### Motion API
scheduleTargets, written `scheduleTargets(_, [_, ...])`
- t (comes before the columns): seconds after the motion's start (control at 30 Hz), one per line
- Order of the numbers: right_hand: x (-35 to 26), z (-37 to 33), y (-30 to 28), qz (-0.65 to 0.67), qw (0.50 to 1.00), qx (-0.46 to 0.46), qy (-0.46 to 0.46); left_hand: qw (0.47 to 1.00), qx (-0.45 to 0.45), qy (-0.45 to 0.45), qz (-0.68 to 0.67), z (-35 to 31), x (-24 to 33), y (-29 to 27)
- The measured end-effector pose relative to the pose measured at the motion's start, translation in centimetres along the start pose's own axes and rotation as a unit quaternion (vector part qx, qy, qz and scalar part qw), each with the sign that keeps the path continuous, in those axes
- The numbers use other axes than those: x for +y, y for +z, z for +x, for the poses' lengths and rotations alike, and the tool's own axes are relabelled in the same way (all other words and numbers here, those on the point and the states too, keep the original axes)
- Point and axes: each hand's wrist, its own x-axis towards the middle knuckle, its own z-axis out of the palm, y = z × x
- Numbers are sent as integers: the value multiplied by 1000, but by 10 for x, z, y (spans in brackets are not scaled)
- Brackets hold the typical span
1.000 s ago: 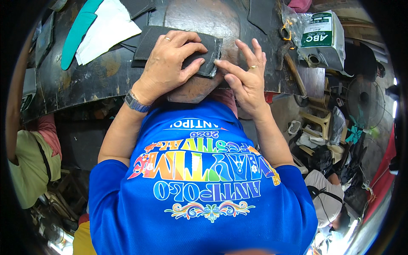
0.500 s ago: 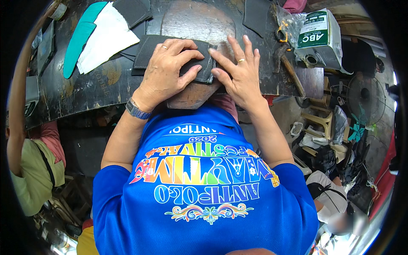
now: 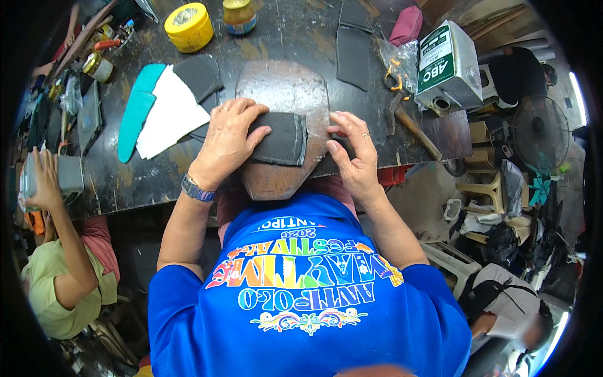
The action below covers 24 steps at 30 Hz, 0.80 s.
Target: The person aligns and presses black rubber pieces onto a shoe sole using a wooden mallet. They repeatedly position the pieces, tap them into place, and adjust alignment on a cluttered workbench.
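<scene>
A dark grey, padded-looking folded piece (image 3: pixel 281 139) lies across a worn brown board (image 3: pixel 282 81) with angled corners. My left hand (image 3: pixel 231 139) rests over the left end of the piece, fingers curved and thumb on top, holding it against the board. That end is hidden under the hand. At the board's right edge is my right hand (image 3: pixel 355 147), fingers bent, thumb apart from the index finger. Nothing shows between them, and it is off the grey piece; whether its fingertips touch the board I cannot tell.
Teal (image 3: pixel 139 107) and white (image 3: pixel 173 116) cut pieces lie left, with more dark pieces (image 3: pixel 198 75) behind. A yellow tub (image 3: pixel 188 28) and a jar (image 3: pixel 239 17) stand at the back. Right are a hammer (image 3: pixel 418 133), orange-handled scissors (image 3: pixel 394 75) and a metal can (image 3: pixel 449 66). A co-worker's hand (image 3: pixel 44 182) is far left.
My right hand has left the grey piece and moved to the board's right edge, its fingers now bent. My left hand stays on the piece. The view has shifted, showing more of the table's back.
</scene>
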Motion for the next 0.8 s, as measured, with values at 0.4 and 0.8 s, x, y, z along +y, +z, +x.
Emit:
scheduleTargets(0.4, [34, -2, 7, 187, 970, 132, 85, 899, -219, -67, -374, 40, -2, -42])
scheduleTargets(0.8, [30, 0, 6, 211, 963, 140, 95, 886, 204, 67, -412, 271, -29, -64])
